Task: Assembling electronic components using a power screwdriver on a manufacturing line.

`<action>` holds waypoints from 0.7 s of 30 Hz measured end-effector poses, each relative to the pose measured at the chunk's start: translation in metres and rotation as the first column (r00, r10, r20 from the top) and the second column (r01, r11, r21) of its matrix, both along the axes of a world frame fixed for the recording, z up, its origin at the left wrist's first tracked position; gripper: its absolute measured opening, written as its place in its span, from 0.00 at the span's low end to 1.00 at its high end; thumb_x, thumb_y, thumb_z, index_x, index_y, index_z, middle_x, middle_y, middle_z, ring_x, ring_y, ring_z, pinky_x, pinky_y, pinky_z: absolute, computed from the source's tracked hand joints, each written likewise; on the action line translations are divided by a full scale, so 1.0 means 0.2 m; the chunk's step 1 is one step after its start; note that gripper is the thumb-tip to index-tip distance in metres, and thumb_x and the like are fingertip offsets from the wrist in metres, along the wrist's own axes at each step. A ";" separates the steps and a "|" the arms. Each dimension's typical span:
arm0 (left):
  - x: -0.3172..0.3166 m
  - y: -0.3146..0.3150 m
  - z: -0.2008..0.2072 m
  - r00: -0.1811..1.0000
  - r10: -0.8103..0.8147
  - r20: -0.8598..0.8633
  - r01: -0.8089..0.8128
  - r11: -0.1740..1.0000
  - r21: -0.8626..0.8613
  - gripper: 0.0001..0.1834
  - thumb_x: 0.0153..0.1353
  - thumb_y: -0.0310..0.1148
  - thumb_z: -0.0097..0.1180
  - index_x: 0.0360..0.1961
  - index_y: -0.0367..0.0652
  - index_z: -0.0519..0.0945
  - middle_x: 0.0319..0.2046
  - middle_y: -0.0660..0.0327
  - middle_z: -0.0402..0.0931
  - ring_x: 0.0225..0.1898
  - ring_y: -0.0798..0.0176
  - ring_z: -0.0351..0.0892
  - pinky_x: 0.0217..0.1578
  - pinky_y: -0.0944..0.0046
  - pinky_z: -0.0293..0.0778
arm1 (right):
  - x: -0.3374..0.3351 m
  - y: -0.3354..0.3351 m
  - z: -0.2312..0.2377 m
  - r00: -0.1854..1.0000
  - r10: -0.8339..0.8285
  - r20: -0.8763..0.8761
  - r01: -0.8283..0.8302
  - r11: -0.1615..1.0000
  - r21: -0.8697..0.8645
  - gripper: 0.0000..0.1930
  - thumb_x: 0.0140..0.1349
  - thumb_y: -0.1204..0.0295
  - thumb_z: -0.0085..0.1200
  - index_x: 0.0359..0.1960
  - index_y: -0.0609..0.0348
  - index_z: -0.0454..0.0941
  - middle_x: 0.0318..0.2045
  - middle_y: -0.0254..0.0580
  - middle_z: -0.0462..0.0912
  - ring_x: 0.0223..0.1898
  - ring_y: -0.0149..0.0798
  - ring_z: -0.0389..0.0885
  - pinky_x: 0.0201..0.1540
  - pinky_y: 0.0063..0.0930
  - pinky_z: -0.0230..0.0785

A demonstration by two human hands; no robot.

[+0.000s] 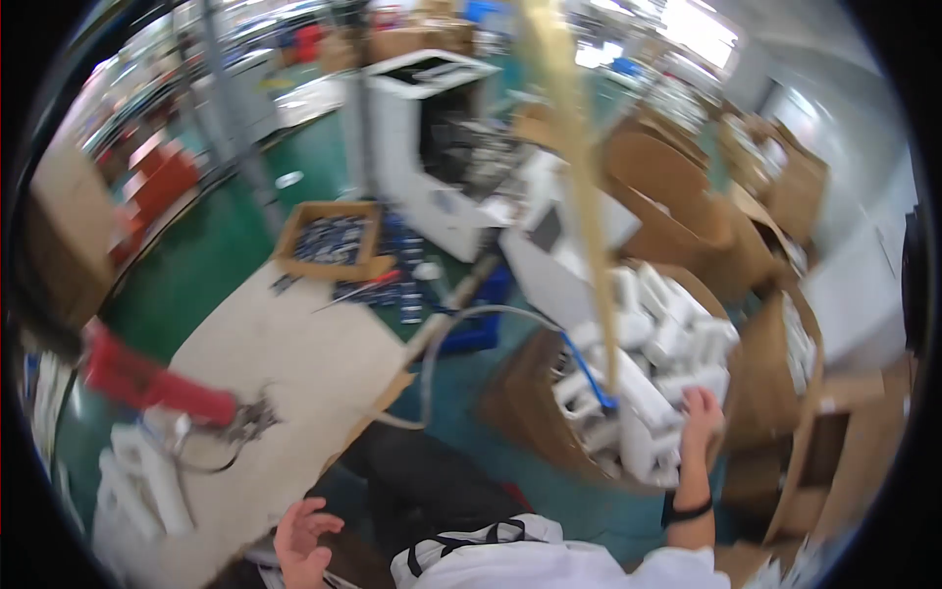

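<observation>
At the right, my right hand (702, 417) is at the near edge of a heap of white plastic parts (653, 339) in a cardboard box (535, 402). Its fingers touch or overlap the parts, but blur hides whether they grip one. My left hand (306, 540) is raised beside the near edge of the tan worktable (324, 334), fingers apart and slightly curled, holding nothing. Two long white plastic parts (142, 481) lie at the table's left, near a red cylindrical object (152, 378) with a metal end.
A cardboard tray (285, 245) of small dark pieces stands at the table's far end, near a red-handled screwdriver (373, 283). A pale hose (432, 363) with a blue end curves toward the parts box. A blurred yellowish strip (579, 177) hangs ahead. Large cartons (677, 196) crowd the right.
</observation>
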State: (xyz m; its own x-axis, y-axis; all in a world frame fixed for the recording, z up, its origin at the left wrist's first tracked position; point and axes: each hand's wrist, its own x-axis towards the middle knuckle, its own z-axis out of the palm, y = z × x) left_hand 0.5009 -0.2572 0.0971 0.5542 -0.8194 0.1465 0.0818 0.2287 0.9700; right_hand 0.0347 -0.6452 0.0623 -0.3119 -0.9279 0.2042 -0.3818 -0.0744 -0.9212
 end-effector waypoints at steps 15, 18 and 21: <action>0.73 0.81 -0.08 0.213 0.148 0.966 -0.971 -0.079 0.226 0.44 0.42 0.30 0.66 0.64 0.40 0.63 0.53 0.42 0.68 0.54 0.40 0.68 0.55 0.52 0.67 | 2.02 0.88 0.85 0.018 0.990 -0.142 -0.871 -0.054 -0.487 0.27 0.45 0.75 0.67 0.48 0.65 0.70 0.42 0.49 0.77 0.43 0.41 0.77 0.46 0.32 0.69; 0.76 0.72 -0.17 0.348 0.159 0.924 -0.932 -0.044 0.358 0.47 0.42 0.35 0.65 0.66 0.42 0.59 0.47 0.43 0.69 0.51 0.41 0.70 0.51 0.52 0.70 | 2.51 0.95 0.96 0.175 0.974 -0.142 -0.841 0.073 -0.536 0.36 0.49 0.73 0.65 0.60 0.64 0.59 0.59 0.48 0.63 0.61 0.41 0.63 0.54 0.35 0.65; 0.52 0.26 0.05 0.518 0.177 0.837 -0.855 0.095 0.510 0.46 0.42 0.43 0.68 0.65 0.46 0.64 0.45 0.45 0.69 0.49 0.42 0.71 0.49 0.51 0.69 | 2.83 0.88 0.99 0.433 0.896 -0.102 -0.712 0.271 -0.647 0.33 0.51 0.72 0.65 0.58 0.63 0.62 0.52 0.46 0.71 0.53 0.37 0.71 0.51 0.31 0.67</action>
State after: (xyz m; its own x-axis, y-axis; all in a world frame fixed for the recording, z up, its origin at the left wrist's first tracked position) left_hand 0.6041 -0.2042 0.1077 0.9895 -0.1231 0.0755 -0.1427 -0.9141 0.3794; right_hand 0.6013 -0.4693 0.2598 0.4132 -0.4586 0.7868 0.3963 -0.6873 -0.6087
